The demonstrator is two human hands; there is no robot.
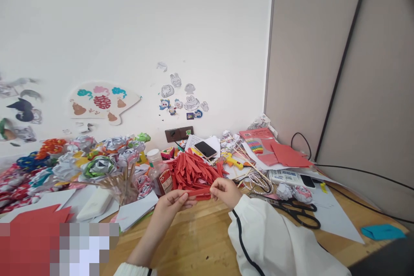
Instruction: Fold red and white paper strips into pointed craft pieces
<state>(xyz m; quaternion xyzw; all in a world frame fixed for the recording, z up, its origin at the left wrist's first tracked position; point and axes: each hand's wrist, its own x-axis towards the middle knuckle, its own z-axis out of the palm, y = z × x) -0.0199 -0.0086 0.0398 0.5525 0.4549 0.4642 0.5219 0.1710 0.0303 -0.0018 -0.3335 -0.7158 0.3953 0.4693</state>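
Both hands are raised over the near edge of a heap of folded red paper strips [190, 168]. A narrow red paper strip [201, 192] stretches between them. My left hand [176, 202] pinches its left end between thumb and fingers. The other end is in my right hand [224, 191], whose thumb and curled fingertips are pressed together. The fingers partly cover both ends of the strip. Just left of the heap stands a clear jar [154, 161] with a white lid, and a phone [205, 149] lies behind it on papers.
Paper flowers [100, 167] crowd the left side, near a bundle of wooden sticks [121, 187]. To the right are black-handled scissors [299, 213], a yellow glue gun [233, 161], bead strings [258, 182] and red paper sheets [289, 155]. A black cable [365, 170] runs along the right side.
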